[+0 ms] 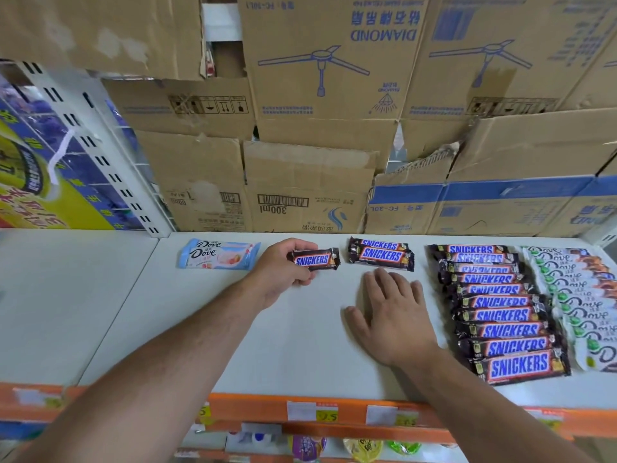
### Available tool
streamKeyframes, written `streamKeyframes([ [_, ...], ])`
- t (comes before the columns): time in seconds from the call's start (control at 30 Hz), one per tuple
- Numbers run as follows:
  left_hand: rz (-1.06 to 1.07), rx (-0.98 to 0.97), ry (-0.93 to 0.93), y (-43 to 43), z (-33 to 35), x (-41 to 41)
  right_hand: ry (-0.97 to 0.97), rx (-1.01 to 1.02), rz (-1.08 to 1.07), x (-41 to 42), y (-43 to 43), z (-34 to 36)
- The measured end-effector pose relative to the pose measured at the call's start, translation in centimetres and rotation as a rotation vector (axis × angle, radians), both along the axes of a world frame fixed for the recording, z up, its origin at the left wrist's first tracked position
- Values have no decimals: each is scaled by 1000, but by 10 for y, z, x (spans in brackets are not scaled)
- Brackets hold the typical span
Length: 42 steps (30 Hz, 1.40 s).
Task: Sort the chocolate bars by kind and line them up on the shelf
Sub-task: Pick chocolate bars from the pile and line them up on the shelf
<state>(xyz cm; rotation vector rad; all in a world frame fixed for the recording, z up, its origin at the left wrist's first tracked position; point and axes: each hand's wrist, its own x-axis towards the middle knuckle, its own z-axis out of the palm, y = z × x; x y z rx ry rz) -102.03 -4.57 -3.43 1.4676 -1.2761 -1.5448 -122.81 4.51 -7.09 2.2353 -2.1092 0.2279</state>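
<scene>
L hand (283,267) gripped small Snickers bar (314,259) above shelf (233,329); R hand (394,312) lay flat, fingers straight, just below two stacked Snickers (380,253).

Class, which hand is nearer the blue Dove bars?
Left. The left hand, holding a small Snickers bar, is just right of the blue Dove bars; the right hand lies flat farther right.

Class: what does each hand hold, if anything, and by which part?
The left hand grips a small Snickers bar by its left end; the right hand holds nothing.
</scene>
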Motion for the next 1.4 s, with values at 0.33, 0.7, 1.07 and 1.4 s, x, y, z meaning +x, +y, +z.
streamKeyframes([
  [0.33, 18, -206, -401, -26, 3, -4, -26, 0, -18, 0, 0, -1],
  [0.7, -52, -466, -898, -47, -19, -9, -57, -8, -26, 0, -1, 0],
  [1.07, -85, -401, -967, -43, -14, -2, -44, 17, -7, 0, 1, 4],
  [1.4, -97, -634, -1162, 41, -8, -2, -17, 63, 17, 3, 4, 12],
])
